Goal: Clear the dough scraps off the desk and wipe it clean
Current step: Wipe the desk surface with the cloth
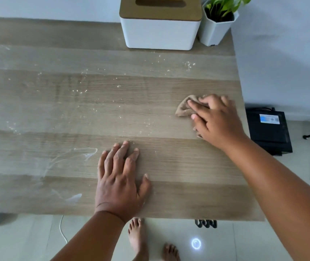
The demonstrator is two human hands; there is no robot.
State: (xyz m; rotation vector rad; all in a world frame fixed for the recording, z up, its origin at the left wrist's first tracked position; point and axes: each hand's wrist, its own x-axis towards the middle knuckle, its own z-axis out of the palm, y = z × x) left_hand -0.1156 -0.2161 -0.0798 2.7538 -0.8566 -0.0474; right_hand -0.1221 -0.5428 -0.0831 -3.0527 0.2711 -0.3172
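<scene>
Wood-grain planks in grey-brown bands make up the desk (169, 166), which sits against a pale wall above a light tiled floor. White flour smears and small dough scraps (189, 64) speckle its far and left parts — thin crumbs near the back right, streaky swipes toward the near left.

The right hand (216, 119) lies on a cloth (183, 109) near the desk's right edge. Its fingers (197, 105) are stretched almost straight and slightly spread, pressing flat on the fabric rather than curling round it. The cloth is tan, soft and fuzzy like terry, bunched into a rumpled wedge that pokes out left of the fingertips; a bit shows under the palm too.

The left hand (120, 178) lies palm down on bare wood near the front edge, fingers straight and close together, thumb angled out to the right — holding nothing.

At the back stands a white tissue box (159, 32) with rounded corners and a tan slotted lid, and just beside it on the right a white faceted pot (216, 32) with a green plant. Off the desk's right side a black box (268, 129) with a blue-white label sits on the floor. Bare feet (137, 240) and a thin white cable (62, 230) show below the front edge.
</scene>
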